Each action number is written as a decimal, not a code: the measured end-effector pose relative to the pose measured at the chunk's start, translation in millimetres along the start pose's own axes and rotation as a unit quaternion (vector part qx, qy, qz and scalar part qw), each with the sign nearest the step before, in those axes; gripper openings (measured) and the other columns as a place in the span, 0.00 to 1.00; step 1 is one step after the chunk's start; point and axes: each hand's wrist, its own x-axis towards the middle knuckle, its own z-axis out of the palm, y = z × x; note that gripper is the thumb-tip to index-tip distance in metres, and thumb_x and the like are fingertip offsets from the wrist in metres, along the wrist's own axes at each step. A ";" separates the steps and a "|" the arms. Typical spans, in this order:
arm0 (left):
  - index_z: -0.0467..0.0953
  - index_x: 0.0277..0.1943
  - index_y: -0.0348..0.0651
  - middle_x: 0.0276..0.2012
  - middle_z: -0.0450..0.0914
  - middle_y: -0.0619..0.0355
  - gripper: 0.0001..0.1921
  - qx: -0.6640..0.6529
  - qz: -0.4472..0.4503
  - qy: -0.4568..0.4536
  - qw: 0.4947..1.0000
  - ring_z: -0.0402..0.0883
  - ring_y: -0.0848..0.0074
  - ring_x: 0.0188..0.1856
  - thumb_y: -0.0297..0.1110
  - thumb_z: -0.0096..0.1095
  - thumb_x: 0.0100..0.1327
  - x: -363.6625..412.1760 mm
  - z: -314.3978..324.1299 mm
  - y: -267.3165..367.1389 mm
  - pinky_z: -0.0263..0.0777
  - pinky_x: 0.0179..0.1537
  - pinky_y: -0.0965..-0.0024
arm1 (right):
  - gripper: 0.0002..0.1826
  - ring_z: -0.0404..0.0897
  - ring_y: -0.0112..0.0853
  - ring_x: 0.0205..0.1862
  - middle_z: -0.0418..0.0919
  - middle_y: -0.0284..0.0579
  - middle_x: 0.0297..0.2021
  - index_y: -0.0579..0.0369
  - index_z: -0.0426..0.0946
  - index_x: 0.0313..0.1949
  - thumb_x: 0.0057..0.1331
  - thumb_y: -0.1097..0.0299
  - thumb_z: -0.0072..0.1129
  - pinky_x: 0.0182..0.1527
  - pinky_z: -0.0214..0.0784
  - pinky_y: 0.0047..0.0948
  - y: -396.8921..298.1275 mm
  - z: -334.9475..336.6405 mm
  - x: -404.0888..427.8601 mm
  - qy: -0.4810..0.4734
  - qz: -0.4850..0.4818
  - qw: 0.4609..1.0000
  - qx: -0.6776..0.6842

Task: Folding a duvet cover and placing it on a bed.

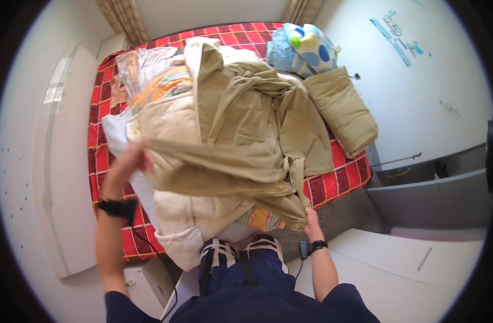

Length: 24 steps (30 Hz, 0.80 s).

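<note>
A large khaki fabric cover (246,121) lies rumpled over the bedding, its near part stretched between my hands. My left hand (137,159), blurred, grips one edge above the left side of the bed. At the near right, my right hand (312,223) holds a bunched corner of the same cloth close to the bed's front edge. Beneath the cover are a cream quilt (165,119) and an orange striped cloth (165,87). Another piece of that striped cloth (262,218) shows near my knees.
A folded khaki bundle (343,109) and a blue-dotted pillow (313,48) lie on the right of the red plaid bedsheet (335,185). Right of the bed stands a grey open drawer (432,189). White cabinets (391,262) are at the near right, a white bedside cabinet (143,284) at the near left.
</note>
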 end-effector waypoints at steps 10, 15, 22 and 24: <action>0.61 0.63 0.39 0.61 0.66 0.57 0.27 -0.349 0.164 0.292 0.875 0.64 0.73 0.62 0.49 0.30 0.71 122.9 -223.2 -107.3 0.54 0.63 0.68 | 0.16 0.78 0.32 0.38 0.78 0.43 0.38 0.64 0.74 0.44 0.58 0.70 0.45 0.42 0.71 0.32 -34.1 -126.1 -76.6 0.209 -0.075 0.975 -0.032; 0.67 0.54 0.43 0.43 0.72 0.61 0.18 -0.064 -0.100 0.276 0.954 0.69 0.77 0.35 0.43 0.45 0.66 6.8 -47.4 -276.1 0.64 0.34 0.77 | 0.18 0.78 0.32 0.41 0.79 0.46 0.41 0.66 0.72 0.48 0.61 0.68 0.53 0.42 0.72 0.33 -13.7 -97.9 -80.1 0.082 0.074 0.991 -0.069; 0.70 0.41 0.47 0.35 0.72 0.61 0.16 -0.247 -0.308 -0.045 0.918 0.72 0.77 0.41 0.51 0.48 0.66 -119.8 123.2 -392.1 0.67 0.46 0.71 | 0.18 0.78 0.29 0.41 0.79 0.44 0.42 0.65 0.74 0.48 0.61 0.66 0.56 0.44 0.70 0.29 -41.2 -35.4 -34.4 -0.036 0.125 0.977 -0.168; 0.71 0.49 0.48 0.40 0.74 0.62 0.19 -0.074 -0.362 -0.211 0.905 0.72 0.77 0.42 0.52 0.46 0.66 -106.7 234.8 -328.6 0.66 0.46 0.70 | 0.18 0.78 0.31 0.41 0.79 0.43 0.41 0.65 0.74 0.46 0.60 0.66 0.54 0.44 0.71 0.30 -71.8 -16.5 -47.9 -0.016 0.099 0.989 -0.112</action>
